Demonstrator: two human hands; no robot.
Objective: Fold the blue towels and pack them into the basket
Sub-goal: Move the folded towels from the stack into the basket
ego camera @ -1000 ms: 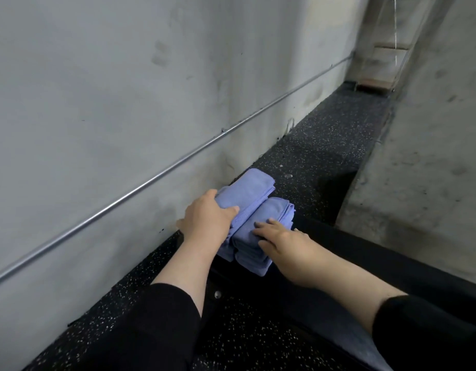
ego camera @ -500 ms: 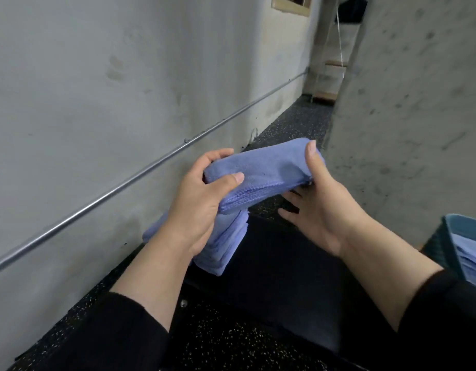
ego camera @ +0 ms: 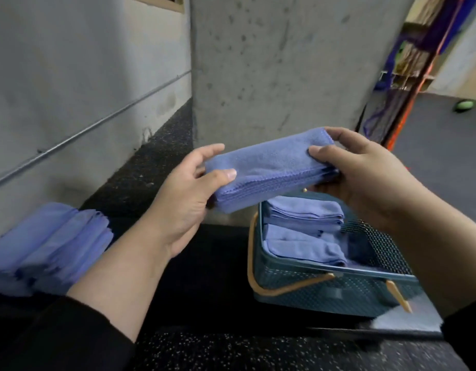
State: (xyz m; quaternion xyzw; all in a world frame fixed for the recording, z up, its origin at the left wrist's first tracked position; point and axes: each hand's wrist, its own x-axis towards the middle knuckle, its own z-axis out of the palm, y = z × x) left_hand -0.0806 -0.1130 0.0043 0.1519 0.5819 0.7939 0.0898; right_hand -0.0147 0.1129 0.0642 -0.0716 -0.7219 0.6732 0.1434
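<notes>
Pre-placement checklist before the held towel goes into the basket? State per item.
1. Folded towel held at both ends: ok, left hand and right hand each grip one end.
2. Fold intact: ok, layers look stacked and even along the near edge.
3. Towel over the basket: not ok, only its right part is above the basket's far end.
4. Free room in the basket: ok, two packed towels fill the left side; the right side shows bare mesh.
5. Basket handles out of the way: ok, both hang down outside the rim.
6. More to pack: ok, a pile of towels lies at left; the count is too blurred to tell.
</notes>
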